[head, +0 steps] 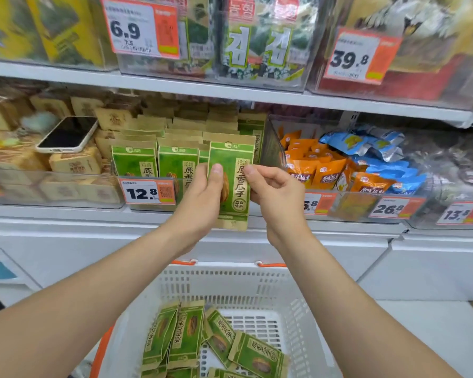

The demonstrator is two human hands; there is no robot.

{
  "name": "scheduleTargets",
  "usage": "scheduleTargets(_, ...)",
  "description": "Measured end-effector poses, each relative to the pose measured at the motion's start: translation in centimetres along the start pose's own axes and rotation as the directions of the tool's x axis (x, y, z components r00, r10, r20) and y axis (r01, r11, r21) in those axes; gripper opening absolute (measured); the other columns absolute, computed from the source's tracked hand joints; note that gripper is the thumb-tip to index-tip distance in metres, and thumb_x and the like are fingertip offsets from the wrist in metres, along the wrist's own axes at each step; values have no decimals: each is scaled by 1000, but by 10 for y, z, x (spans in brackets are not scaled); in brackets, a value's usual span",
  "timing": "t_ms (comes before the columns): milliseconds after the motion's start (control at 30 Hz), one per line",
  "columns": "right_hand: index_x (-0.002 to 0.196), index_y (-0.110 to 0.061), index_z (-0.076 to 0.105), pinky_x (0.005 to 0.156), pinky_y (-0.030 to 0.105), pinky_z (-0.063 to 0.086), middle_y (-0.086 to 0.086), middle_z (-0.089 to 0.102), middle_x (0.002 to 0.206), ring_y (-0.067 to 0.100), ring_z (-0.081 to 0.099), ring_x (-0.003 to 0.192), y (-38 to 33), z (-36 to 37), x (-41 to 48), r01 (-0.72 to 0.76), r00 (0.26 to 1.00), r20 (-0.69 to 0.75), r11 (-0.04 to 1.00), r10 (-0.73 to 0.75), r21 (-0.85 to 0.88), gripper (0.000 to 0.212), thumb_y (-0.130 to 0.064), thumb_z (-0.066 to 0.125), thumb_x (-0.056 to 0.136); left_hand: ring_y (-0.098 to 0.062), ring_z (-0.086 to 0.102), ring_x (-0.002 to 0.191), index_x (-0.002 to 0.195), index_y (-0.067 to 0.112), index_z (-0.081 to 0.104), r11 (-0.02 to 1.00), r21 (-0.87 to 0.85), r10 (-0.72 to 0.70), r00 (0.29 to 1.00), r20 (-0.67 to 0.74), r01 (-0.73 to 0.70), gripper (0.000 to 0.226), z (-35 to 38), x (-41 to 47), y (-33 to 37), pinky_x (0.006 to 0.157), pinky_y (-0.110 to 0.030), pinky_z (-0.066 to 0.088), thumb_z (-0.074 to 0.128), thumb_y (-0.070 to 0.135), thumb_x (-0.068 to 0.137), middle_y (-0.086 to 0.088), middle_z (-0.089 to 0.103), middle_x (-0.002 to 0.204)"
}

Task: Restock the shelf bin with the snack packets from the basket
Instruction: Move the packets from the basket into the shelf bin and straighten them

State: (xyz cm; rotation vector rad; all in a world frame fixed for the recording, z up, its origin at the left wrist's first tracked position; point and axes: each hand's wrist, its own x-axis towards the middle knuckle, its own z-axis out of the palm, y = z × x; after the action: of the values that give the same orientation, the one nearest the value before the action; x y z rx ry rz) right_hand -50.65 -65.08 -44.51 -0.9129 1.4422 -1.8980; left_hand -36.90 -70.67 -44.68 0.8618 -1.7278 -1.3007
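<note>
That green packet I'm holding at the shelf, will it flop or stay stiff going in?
Probably fairly stiff: the packet hangs flat and upright with the left hand and right hand pinching only its edges. Likely light, since fingertips alone carry it. Might tip alone; the bin packets stand packed in rows.

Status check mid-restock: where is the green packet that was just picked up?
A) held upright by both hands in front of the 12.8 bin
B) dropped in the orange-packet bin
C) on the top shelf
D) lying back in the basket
A: the left hand and right hand pinch the green packet upright by its sides, in front of the shelf bin tagged 12.8, above the basket.
</note>
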Motion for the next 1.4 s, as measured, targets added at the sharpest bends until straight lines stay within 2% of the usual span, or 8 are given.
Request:
scheduleTargets(67,111,-10,75,89,58,61,10,80,99,33,76,99,-8,-1,4,59,997,62,996,-56,-62,20,-18,79,93,24,54,98,131,22,48,991,114,72,997,-26,-68,32,0,3,5,79,-4,41,30,43,114,17,61,117)
scheduleTargets(167,134,-11,59,92,40,61,5,77,115,20,74,107,-26,-1,10,242,953,224,959,-206,-149,41,-11,74,96,-3,55,105,124,17,46,912,320,257,966,37,-256,27,-2,11,11,90,-33,47,34,38,113,5,56,114)
scheduleTargets(367,123,-8,53,87,42,57,-2,66,105,17,68,96,-52,-11,31,598,786,99,708,-611,-376,34,-7,72,95,-30,43,123,142,17,49,466,806,535,842,71,-364,44,0,23,10,95,-48,39,57,26,99,-8,44,138)
scheduleTargets(600,110,-18,57,78,13,47,-12,63,98,-1,61,89,-47,-25,65,586,794,363,457,-487,-669,31,-13,80,90,-39,16,158,166,15,13,103,968,350,919,182,-231,99,-8,31,-4,118,-64,22,69,27,85,-11,19,172)
scheduleTargets(800,124,-26,66,93,44,39,-1,74,111,27,60,108,-27,1,92,472,797,508,-188,-326,-861,39,-17,80,89,-35,36,149,160,19,28,33,966,440,872,215,-255,95,-16,45,-5,115,-64,27,79,51,87,-6,40,160)
scheduleTargets(1133,133,-19,61,115,53,29,13,67,119,38,59,121,-33,36,147,289,921,354,-327,-160,-900,56,0,72,81,-30,50,132,150,24,45,98,955,532,826,186,-278,92,-20,51,-7,112,-59,32,89,50,74,0,57,143)
scheduleTargets(1233,124,-14,64,112,52,33,12,68,111,38,62,112,-31,37,150,269,923,346,-363,-168,-892,42,-4,71,84,-29,51,130,149,24,46,110,953,543,820,181,-283,93,-20,52,-8,112,-59,33,90,50,72,0,58,142)
scheduleTargets(1400,141,-1,50,87,48,53,19,73,96,43,71,89,-13,39,147,242,824,427,-452,-371,-859,74,2,75,72,-28,50,132,150,25,44,104,953,543,819,185,-285,93,-20,51,-8,113,-58,32,89,51,73,1,56,143)
